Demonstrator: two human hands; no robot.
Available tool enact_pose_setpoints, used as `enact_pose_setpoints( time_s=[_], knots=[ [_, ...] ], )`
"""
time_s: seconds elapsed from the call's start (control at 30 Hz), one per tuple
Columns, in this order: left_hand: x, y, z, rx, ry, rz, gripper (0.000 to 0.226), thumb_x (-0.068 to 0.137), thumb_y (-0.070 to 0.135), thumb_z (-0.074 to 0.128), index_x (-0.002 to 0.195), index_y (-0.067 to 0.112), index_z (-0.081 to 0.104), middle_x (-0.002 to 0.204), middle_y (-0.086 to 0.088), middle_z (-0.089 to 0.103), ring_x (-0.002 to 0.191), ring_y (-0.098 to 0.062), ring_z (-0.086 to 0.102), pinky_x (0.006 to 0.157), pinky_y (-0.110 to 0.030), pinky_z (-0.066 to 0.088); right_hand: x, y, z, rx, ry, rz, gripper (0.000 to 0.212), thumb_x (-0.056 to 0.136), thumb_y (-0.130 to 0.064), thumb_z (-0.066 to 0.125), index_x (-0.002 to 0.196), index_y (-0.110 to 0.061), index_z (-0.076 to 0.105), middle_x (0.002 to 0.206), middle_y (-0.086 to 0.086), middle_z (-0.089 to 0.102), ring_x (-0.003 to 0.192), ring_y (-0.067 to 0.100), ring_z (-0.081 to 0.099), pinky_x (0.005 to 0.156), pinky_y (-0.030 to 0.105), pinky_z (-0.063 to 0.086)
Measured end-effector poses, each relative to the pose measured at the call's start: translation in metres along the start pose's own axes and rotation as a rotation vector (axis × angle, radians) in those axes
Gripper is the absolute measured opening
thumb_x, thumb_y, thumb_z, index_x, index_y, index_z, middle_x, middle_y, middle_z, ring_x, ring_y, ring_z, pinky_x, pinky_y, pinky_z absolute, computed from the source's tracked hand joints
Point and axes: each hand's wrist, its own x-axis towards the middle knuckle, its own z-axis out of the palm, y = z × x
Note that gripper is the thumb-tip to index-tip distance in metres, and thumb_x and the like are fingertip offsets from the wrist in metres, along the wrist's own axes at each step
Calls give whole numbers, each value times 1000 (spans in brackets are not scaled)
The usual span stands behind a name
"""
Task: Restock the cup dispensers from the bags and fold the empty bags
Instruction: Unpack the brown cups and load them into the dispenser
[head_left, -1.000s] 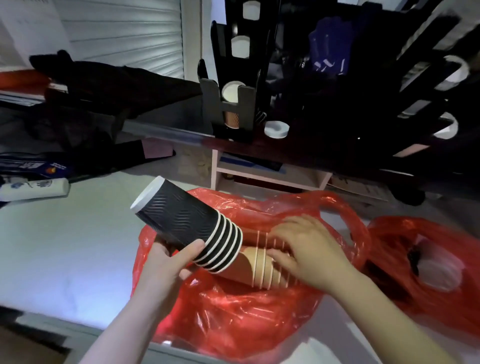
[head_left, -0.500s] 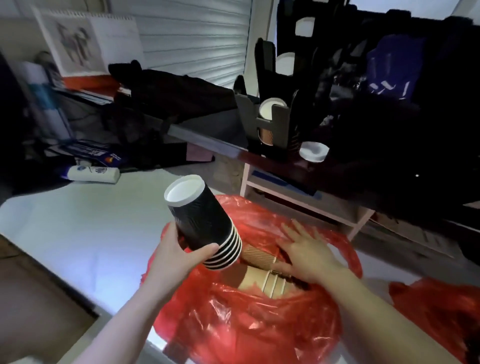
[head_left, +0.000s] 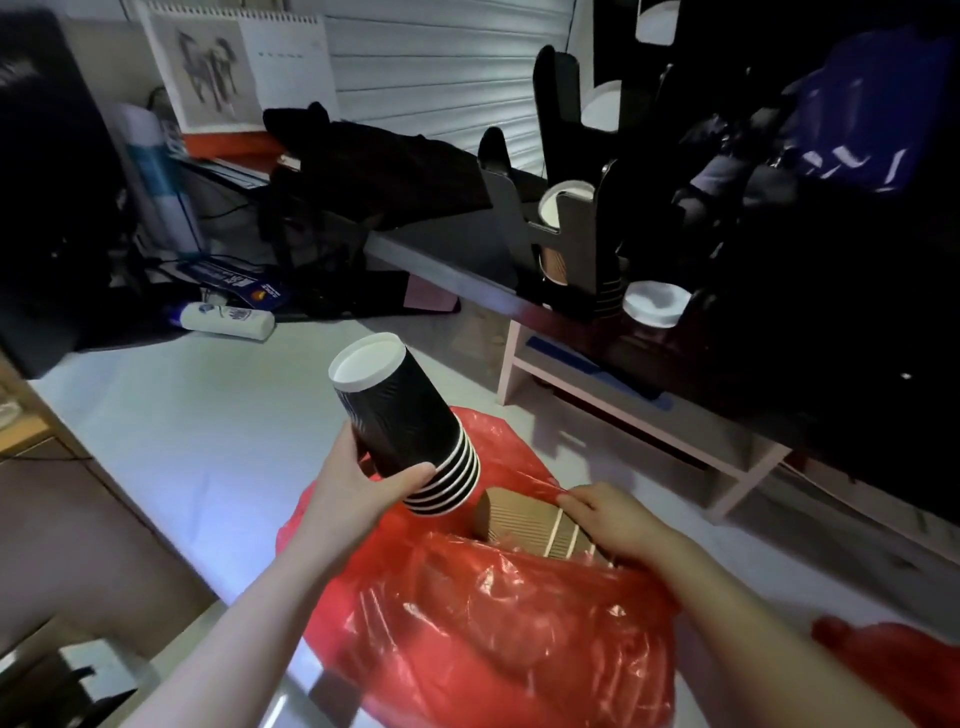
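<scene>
Head view: looks down over both bare forearms onto a white counter (head_left: 182, 467).
Red plastic bag (head_left: 493, 623): crumpled, mouth open upward, lying at the counter's near edge, right of the middle.
Cup dispenser (head_left: 576, 234): black, upright on a dark shelf (head_left: 447, 270) beyond the counter's far edge; white cup rims show in its slots and a brown cup low in the front slot.
Second red bag (head_left: 893, 660): only part of it shows, at the near right corner, apart from the first bag.
Black cup stack (head_left: 410, 431): ribbed paper cups nested together, held in the air above the bag's far side, tilted with the narrow end up and the white rims at the low end.
Brown cup stack (head_left: 524, 525): ribbed, lying on its side inside the bag's mouth, just beside the black stack's lower end.
Left hand (head_left: 353, 493): fingers and thumb wrapped round the lower part of the black cup stack.
Right hand (head_left: 613, 519): fingers curled over the wide end of the brown cup stack, fingertips at the bag's edge.
White bottle (head_left: 228, 319): lying on its side near the counter's far left edge.
Loose white-rimmed cup (head_left: 655, 304): on the shelf, just right of the dispenser's foot.
</scene>
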Motion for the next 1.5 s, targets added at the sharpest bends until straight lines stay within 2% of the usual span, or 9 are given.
enact_pose_setpoints(
  time_s=[0.17, 0.27, 0.37, 0.5, 0.63, 0.93, 1.17, 1.43, 1.5],
  knots=[
    [0, -7, 11, -3, 8, -27, 62, 53, 44, 80, 109, 34, 55, 103, 17, 67, 97, -1, 62, 75, -20, 47, 3, 5, 0, 61, 311, 220, 25, 84, -28, 68, 107, -19, 64, 102, 0, 67, 92, 16, 61, 73, 22, 41],
    [0, -8, 15, 13, -11, -14, 60, 52, 45, 79, 107, 38, 55, 103, 19, 67, 96, 1, 62, 75, -17, 46, -10, -7, 6, -309, 645, -60, 22, 78, -27, 70, 99, -26, 62, 101, -3, 59, 98, 20, 53, 82, 35, 40],
    [1, -7, 16, 19, -26, 5, 62, 53, 45, 79, 108, 35, 55, 102, 19, 67, 96, 0, 62, 72, -14, 46, -17, -26, 15, -449, 408, -281, 26, 83, -45, 59, 102, -27, 62, 105, -5, 60, 102, 19, 54, 85, 35, 43],
    [2, -2, 12, 7, -21, 27, 58, 59, 33, 81, 110, 30, 55, 99, 18, 67, 93, 1, 62, 70, -12, 46, -14, -30, 18, -564, 175, -50, 85, 63, -73, 63, 130, -25, 45, 128, 0, 55, 117, 24, 51, 95, 39, 43],
    [3, 9, 5, -19, -10, 41, 54, 59, 32, 80, 106, 35, 54, 99, 22, 66, 91, 4, 62, 67, -12, 47, -15, -26, 10, -569, 142, 62, 93, 55, -65, 72, 132, -22, 42, 128, 3, 56, 118, 24, 51, 97, 39, 40],
    [28, 70, -18, -242, -16, 159, 72, 50, 37, 81, 114, 13, 56, 102, 2, 71, 90, -8, 67, 69, -23, 52, -54, -72, -40, 368, 525, -215, 78, 44, -64, 82, 108, -64, 38, 105, -33, 58, 95, -13, 56, 72, 17, 44],
    [48, 131, -14, -349, -88, 312, 69, 57, 14, 88, 119, 15, 55, 113, 1, 69, 104, -16, 65, 81, -29, 55, -93, -123, -94, 579, 748, -444, 78, 49, -51, 84, 111, -69, 39, 113, -35, 56, 103, -12, 55, 76, 15, 45],
    [79, 206, 2, -342, -58, 516, 55, 59, 18, 76, 109, 19, 56, 96, 13, 72, 88, -4, 68, 62, -18, 54, -121, -156, -156, 749, 983, -702, 76, 63, -24, 86, 125, -34, 43, 111, -17, 63, 104, 9, 63, 80, 18, 51],
    [88, 218, 6, -340, -62, 563, 59, 62, 11, 78, 116, 12, 55, 104, 7, 71, 94, -5, 67, 71, -17, 53, -121, -166, -172, 793, 991, -740, 75, 66, -16, 82, 126, -27, 40, 108, -14, 64, 103, 11, 64, 79, 22, 52]
  ],
)
